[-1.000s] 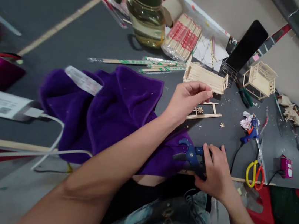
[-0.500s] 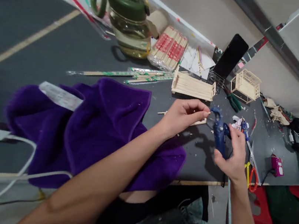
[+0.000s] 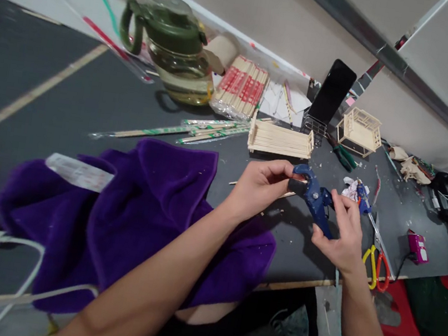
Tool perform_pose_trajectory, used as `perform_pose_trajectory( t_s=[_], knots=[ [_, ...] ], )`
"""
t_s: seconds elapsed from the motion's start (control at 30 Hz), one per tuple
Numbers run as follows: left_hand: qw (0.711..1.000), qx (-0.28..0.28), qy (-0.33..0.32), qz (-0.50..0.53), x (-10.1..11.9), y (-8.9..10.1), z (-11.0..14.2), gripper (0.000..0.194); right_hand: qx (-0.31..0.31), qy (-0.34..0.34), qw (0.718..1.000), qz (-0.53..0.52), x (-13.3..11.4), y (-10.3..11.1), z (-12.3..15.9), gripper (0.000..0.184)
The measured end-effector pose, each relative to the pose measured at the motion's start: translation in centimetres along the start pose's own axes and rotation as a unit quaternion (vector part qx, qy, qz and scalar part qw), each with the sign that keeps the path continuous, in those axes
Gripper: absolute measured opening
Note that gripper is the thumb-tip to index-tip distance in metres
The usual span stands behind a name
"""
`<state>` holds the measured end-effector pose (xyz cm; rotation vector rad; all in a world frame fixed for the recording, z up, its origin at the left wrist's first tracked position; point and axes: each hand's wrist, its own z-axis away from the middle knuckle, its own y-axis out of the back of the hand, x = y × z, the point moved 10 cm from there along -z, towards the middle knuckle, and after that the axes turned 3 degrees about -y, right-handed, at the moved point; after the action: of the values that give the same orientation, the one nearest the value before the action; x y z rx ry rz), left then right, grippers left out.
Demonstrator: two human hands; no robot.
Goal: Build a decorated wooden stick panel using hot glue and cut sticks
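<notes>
My right hand (image 3: 341, 230) grips the handles of a blue hand cutter (image 3: 315, 198) with a curved jaw, like pruning shears. At the jaw, my left hand (image 3: 261, 185) is closed in a pinch. A small pale wooden stick (image 3: 300, 180) shows between its fingertips and the jaw, mostly hidden. Just beyond my hands stands a small bench-like model (image 3: 281, 140) made of thin wooden sticks. Under the left hand, more thin sticks (image 3: 287, 195) lie on the dark table, partly covered.
A purple towel (image 3: 149, 218) spreads to the left. A green-lidded jug (image 3: 177, 54), packed sticks (image 3: 242, 86), a phone (image 3: 333, 92) and a second stick model (image 3: 359, 131) stand behind. Scissors (image 3: 377, 268), a glue gun (image 3: 363, 199) and green-handled pliers (image 3: 344, 156) lie right.
The cutter has tilted and come left, its jaw now at my left fingertips, where before there was a gap. The camera view has shifted slightly.
</notes>
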<state>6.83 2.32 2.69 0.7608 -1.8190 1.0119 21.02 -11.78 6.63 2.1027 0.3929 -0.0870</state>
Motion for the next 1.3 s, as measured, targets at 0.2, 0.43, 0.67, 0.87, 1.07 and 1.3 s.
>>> perform_pose_trajectory(
  t_s=[0.2,0.43,0.67,0.87,1.07,1.3],
  knots=[
    [0.998,0.007,-0.036,-0.041,0.6,0.2,0.2,0.028,0.006,0.003,1.0,0.002,-0.6,0.4,-0.1,0.083],
    [0.998,0.025,-0.04,-0.043,1.3,0.1,0.4,0.028,0.012,0.018,1.0,0.005,-1.2,0.8,-0.8,0.085],
    [0.996,0.03,-0.053,-0.065,1.4,0.4,0.4,0.016,0.01,0.019,1.0,0.015,-0.9,0.5,-0.5,0.085],
    [0.993,0.036,-0.071,-0.082,1.7,0.3,0.4,0.015,0.007,0.017,1.0,0.014,-1.1,0.5,-0.6,0.089],
    [0.991,0.047,-0.093,-0.086,2.2,0.3,0.6,0.013,0.006,0.01,1.0,0.003,-1.3,0.6,-0.8,0.089],
    [0.987,0.054,-0.119,-0.093,3.0,0.3,0.9,0.017,-0.009,-0.01,1.0,0.002,-0.9,0.1,-0.6,0.089]
  ],
)
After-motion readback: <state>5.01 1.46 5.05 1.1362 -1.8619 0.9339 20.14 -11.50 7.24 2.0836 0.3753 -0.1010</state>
